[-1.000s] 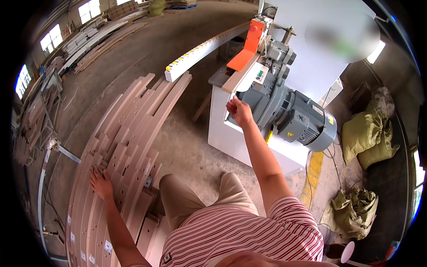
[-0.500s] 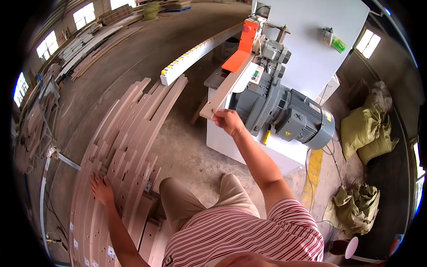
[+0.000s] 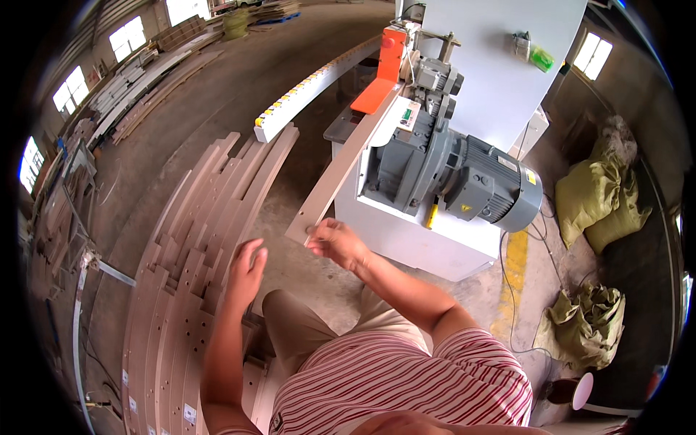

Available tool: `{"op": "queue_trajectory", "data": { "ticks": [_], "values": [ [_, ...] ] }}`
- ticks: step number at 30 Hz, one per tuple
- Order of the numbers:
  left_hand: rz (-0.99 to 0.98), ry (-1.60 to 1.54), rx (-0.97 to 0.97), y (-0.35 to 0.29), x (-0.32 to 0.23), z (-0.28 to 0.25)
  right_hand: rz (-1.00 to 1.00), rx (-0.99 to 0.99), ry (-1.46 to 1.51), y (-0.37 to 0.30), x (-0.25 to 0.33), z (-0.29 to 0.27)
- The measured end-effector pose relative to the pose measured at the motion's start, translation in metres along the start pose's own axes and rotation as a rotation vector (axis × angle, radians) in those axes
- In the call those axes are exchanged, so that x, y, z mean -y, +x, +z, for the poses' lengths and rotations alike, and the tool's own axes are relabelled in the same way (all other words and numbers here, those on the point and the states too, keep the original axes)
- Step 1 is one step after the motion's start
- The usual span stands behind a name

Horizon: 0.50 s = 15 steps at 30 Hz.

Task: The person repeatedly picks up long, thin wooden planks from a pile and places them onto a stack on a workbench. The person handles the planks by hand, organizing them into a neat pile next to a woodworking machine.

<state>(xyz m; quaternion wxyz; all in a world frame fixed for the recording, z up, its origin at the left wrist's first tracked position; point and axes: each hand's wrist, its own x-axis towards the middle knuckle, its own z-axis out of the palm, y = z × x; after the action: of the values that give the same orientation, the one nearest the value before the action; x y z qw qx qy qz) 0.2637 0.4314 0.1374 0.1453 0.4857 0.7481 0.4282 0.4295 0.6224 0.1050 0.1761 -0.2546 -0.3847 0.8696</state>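
Observation:
A long, narrow brown board [image 3: 330,181] sticks out from the machine toward me, its far part passing beside an orange guard [image 3: 375,94]. My right hand [image 3: 339,245] is closed on the board's near end, which has small holes in it. My left hand [image 3: 246,275] is raised with its fingers apart and holds nothing. It hovers by the right edge of a stack of similar brown boards [image 3: 210,217], just left of the held board's end.
A large grey motor [image 3: 486,177] sits on the white machine base [image 3: 428,246]. A white rail with yellow rollers [image 3: 290,105] reaches toward the stack. Yellowish sacks [image 3: 594,203] lie at the right. More boards [image 3: 156,90] are piled at the far left.
The board has slid out toward me and to the left, with my right hand on its end. My left hand has lifted off the stacked boards and moved right and farther forward.

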Motion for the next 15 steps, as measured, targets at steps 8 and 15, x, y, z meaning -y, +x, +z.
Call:
{"op": "queue_trajectory", "data": {
  "ticks": [8, 15],
  "values": [
    [-0.139, 0.353, 0.321, 0.039, -0.049, 0.025, 0.120, 0.144, 0.044, -0.033, -0.047, 0.039],
    [-0.255, 0.295, 0.416, 0.010, -0.065, 0.008, 0.222, 0.498, -0.092, -0.040, -0.057, 0.037]
  ]
}}
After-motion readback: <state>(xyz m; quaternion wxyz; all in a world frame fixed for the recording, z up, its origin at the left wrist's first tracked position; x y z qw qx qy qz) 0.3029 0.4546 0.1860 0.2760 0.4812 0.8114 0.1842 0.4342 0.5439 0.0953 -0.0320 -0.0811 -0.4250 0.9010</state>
